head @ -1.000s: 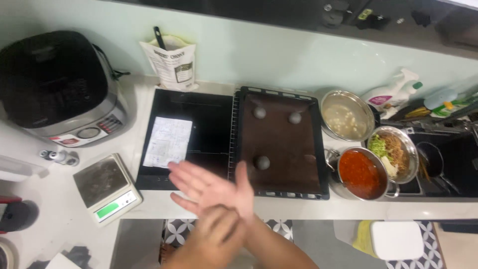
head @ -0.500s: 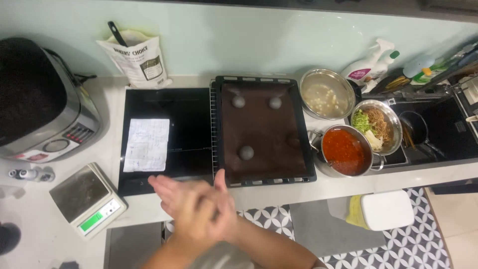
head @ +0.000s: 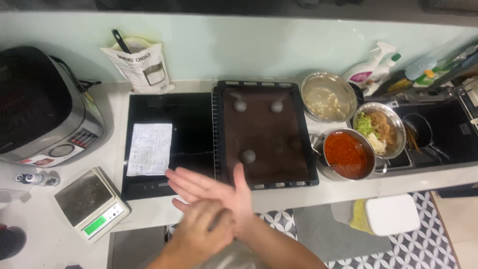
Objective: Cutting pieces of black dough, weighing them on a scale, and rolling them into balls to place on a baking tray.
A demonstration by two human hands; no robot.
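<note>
Brown baking tray, red sauce pot, black-and-white patterned floor.

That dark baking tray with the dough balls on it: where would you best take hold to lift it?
Grip the baking tray by its two short raised rims, left and right, one hand each, probably palms under. It lies flat holding loose dough balls, so level lifting seems safest.

Both hands press palm to palm just before the dark baking tray bearing dough balls.

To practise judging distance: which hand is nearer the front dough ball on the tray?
Right. The right hand sits just below the dough ball, thumb pointing toward it; the left hand lies lower, pressed against the right palm.
</note>
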